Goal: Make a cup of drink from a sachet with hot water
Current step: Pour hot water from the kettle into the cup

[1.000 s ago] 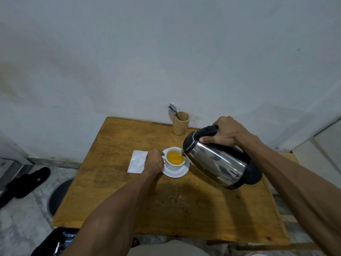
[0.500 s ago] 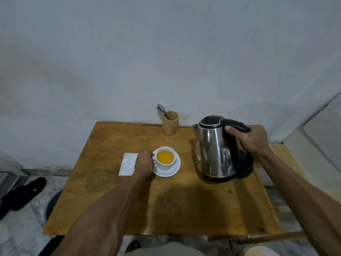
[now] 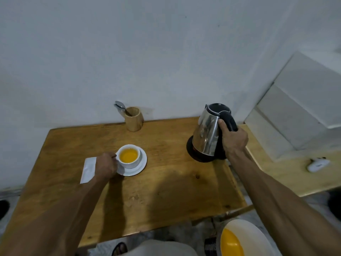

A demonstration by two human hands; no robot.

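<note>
A white cup [image 3: 129, 156] full of orange drink stands on a white saucer [image 3: 141, 166] near the middle of the wooden table [image 3: 166, 191]. My left hand [image 3: 104, 166] grips the cup's handle from the left. A white sachet [image 3: 88, 169] lies flat just left of that hand, partly hidden by it. The steel kettle [image 3: 207, 133] with a black lid stands upright on its black base [image 3: 191, 152] at the table's far right. My right hand [image 3: 233, 139] is closed around the kettle's black handle.
A wooden holder [image 3: 133, 119] with a spoon [image 3: 120, 107] stands at the table's back edge against the wall. A lower wooden surface [image 3: 287, 174] to the right carries a small white device [image 3: 317, 165]. A white bowl with yellow inside [image 3: 239, 239] sits low at the right.
The kettle went from tilted over the cup to upright, then moved right and back onto its base, my right hand still on its handle. My left hand stayed at the cup.
</note>
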